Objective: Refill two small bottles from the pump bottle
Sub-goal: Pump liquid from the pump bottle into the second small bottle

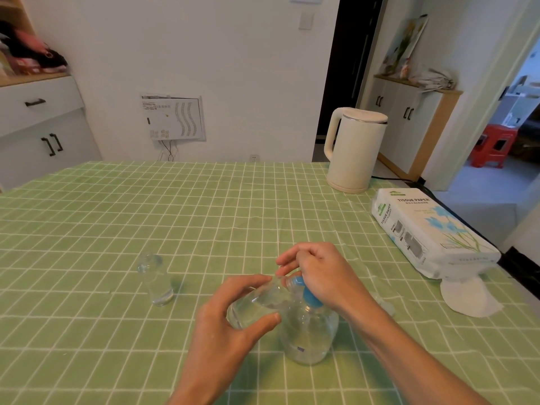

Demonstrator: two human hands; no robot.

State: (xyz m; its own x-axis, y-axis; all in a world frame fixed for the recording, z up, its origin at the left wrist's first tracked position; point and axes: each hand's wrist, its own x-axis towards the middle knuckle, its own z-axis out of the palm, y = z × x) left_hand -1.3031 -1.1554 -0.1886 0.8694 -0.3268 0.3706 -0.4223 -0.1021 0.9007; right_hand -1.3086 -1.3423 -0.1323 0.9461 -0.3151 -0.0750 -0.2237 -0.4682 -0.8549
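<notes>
The left hand (230,325) grasps a small clear bottle (257,305), thumb on the near side and fingers curled round the far side. It holds the bottle tilted, with the neck up against the spout of the blue pump head (306,293). The right hand (318,273) sits on top of that pump head with its fingers curled down over it, so most of the head and the spout tip are hidden. Whether liquid is passing cannot be told. Under both hands the pump bottle (309,331) stands upright on the green checked tablecloth (117,214). It is clear and rounded, and the held bottle overlaps its shoulder on the left-hand side. The second small bottle (155,282) stands upright well to the left of the left hand, apart from everything, with a little clear liquid in its bottom. Just beyond the right wrist a small clear object (385,305) lies on the cloth, too blurred to name. Further to the right of the right hand a pack of tissue paper (429,229) lies flat, and a loose white tissue (467,296) spills from its near end onto the cloth. Beyond the right hand, near the far table edge, a cream electric kettle (353,150) stands upright with its handle to the left. A dark cable (391,179) runs off to the right behind it.
</notes>
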